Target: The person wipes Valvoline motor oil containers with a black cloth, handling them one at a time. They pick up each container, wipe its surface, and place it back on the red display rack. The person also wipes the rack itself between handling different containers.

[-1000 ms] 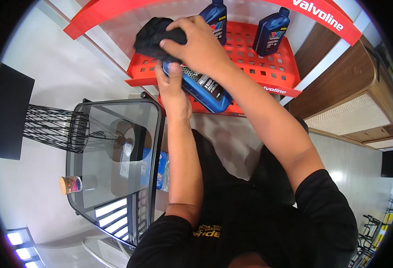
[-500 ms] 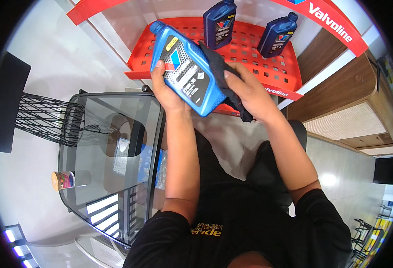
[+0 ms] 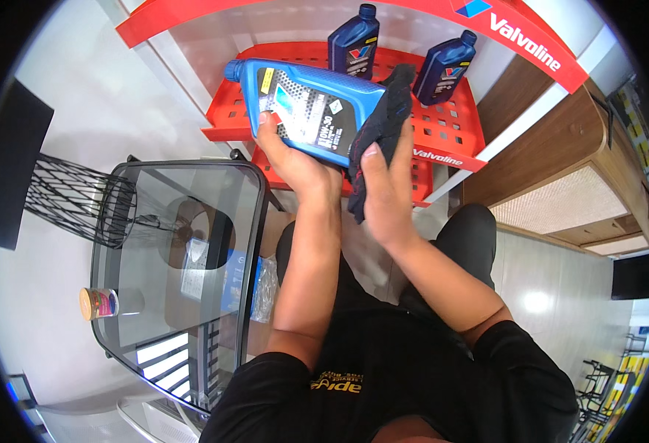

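A blue motor oil bottle (image 3: 313,111) with a grey and black label lies tilted in front of me, its cap toward the left. My left hand (image 3: 295,159) grips it from below, thumb across the label. In my right hand (image 3: 387,181) is a black cloth (image 3: 380,129), pressed against the bottle's base at the right end. Part of the right fingers is hidden behind the cloth. Behind the held bottle, a dark blue oil bottle (image 3: 354,46) and another dark blue oil bottle (image 3: 445,70) stand upright on the red perforated shelf (image 3: 457,133).
A glass-topped table (image 3: 147,258) with a black frame stands at the left, carrying a small round tin (image 3: 99,303) and a black wire lamp (image 3: 81,199). A wooden cabinet (image 3: 560,162) is at the right. Over the shelf runs a red header strip (image 3: 413,13).
The held bottle has turned closer to level, its base swinging up and right. My right hand with the cloth has moved from the bottle's side around to its base.
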{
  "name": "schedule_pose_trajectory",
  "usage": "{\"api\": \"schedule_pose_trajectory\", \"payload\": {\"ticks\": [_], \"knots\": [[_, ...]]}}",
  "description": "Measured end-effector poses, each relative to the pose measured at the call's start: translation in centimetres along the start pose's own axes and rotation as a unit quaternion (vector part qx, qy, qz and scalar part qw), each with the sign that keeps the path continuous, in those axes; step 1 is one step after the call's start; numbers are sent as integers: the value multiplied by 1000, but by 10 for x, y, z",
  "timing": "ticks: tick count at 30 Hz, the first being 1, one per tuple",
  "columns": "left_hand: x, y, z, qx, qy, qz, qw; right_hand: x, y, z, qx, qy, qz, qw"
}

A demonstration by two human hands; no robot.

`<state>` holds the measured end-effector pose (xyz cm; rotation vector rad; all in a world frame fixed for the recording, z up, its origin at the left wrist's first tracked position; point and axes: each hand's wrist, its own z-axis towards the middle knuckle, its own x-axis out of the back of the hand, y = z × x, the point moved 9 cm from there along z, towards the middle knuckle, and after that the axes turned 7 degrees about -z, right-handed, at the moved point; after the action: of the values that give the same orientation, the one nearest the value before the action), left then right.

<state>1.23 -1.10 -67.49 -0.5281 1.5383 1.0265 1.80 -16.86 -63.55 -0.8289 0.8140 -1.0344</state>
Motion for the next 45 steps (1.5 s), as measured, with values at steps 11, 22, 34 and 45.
{"api": "schedule_pose_trajectory", "payload": {"ticks": [11,22,34,45], "knots": [[29,-5,-13,157,-104,37,982,-20,-13,43,-163,-350,-94,918],[27,-17,-34,268,-131,64,952,-6,16,65,-278,-243,-31,929],[51,-31,-79,444,-125,99,882,-28,16,60,-225,-398,318,830],[67,-23,-71,461,-98,99,877,8,76,63,-311,-130,175,925]]}}
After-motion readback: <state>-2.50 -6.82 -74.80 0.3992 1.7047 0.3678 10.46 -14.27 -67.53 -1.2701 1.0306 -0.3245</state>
